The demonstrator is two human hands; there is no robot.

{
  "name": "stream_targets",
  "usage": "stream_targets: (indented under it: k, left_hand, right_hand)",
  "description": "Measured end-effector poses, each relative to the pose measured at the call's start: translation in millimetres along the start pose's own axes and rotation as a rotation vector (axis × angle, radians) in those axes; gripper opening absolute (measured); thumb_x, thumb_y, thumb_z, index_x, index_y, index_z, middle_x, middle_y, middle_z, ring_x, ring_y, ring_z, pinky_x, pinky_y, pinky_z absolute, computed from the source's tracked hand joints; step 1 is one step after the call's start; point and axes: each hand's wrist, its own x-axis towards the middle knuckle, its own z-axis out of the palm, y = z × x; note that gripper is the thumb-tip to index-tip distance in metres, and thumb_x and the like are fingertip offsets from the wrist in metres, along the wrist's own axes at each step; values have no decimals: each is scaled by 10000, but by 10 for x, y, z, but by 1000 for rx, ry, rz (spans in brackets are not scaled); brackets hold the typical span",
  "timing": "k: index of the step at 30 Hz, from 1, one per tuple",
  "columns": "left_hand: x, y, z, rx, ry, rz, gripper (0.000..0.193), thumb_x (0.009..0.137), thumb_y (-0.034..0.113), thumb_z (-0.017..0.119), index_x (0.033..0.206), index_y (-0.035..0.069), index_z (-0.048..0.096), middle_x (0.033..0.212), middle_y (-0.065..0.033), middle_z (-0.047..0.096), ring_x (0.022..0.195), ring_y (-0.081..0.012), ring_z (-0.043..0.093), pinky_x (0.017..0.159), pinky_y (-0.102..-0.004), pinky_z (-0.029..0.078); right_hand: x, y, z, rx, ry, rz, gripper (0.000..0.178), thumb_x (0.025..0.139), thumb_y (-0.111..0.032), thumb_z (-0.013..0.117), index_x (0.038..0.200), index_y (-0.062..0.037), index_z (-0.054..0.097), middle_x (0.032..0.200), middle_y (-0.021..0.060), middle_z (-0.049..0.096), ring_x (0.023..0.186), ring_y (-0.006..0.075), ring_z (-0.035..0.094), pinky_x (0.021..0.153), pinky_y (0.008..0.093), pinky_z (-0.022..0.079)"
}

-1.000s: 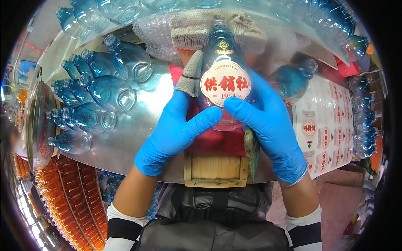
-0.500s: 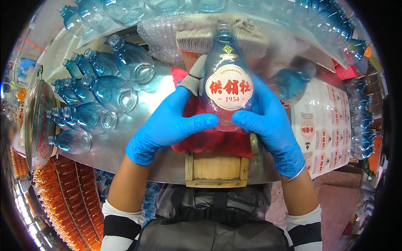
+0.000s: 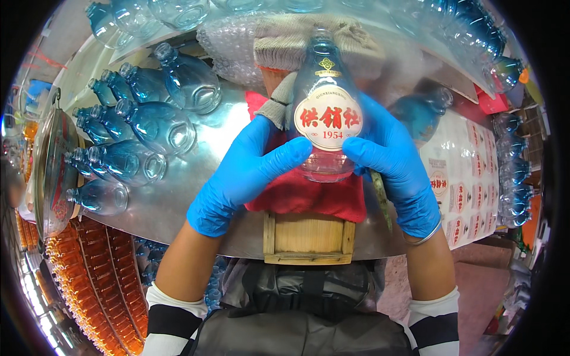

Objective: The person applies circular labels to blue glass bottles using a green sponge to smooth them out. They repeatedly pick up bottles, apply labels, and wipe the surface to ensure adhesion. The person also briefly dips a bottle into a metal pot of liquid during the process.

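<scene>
A clear blue glass bottle lies neck-away over a red cloth. Its front bears an oval cream label with red characters, and a small gold emblem is above it. My left hand, in a blue glove, is closed on the bottle's left side, its thumb on the label's lower left edge. A grey knit sleeve covers fingertips of that hand. My right hand, also blue-gloved, grips the right side, thumb at the label's lower right edge. Fingers behind the bottle are hidden.
Several blue bottles lie in rows on the metal table at left. Another bottle and a sheet of printed labels lie to the right. Folded grey knit cloth is beyond the neck; a wooden block stands nearest me.
The bottle has shifted slightly right and away from me with both hands. Both thumbs have moved up onto the label's lower edges.
</scene>
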Motion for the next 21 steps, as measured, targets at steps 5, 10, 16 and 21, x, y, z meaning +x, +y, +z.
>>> stream_targets:
  k: [5,10,16,21]
  left_hand:
    - [-18,25,-23,118,-45,18,719,876,160,555,1432,8,124,1452,-127,248,1324,-213,265,1081,-340,221]
    - [-31,-33,-38,149,-54,68,697,897,184,524,1434,12,114,1447,-142,255,1321,-220,268,1081,-337,213]
    - [-56,-62,-26,157,-18,60,688,903,182,520,1432,7,116,1443,-153,255,1320,-222,266,1079,-336,216]
    - [-30,-53,-48,117,-44,85,731,891,196,547,1435,8,96,1453,-159,233,1326,-221,250,1081,-337,208]
  right_hand:
    - [0,54,-113,56,-37,54,663,751,-160,710,1313,15,404,1181,87,544,1012,141,540,873,279,454]
    - [23,-138,176,-165,47,0,627,756,-254,713,1258,12,450,1049,80,608,892,125,599,731,245,500]
    - [28,-98,172,-362,67,-47,593,738,-129,717,1250,18,457,1077,102,603,950,158,598,833,286,483]
    - [-3,33,-15,-64,2,-32,648,754,-230,718,1286,4,433,989,50,605,775,88,570,651,223,487]
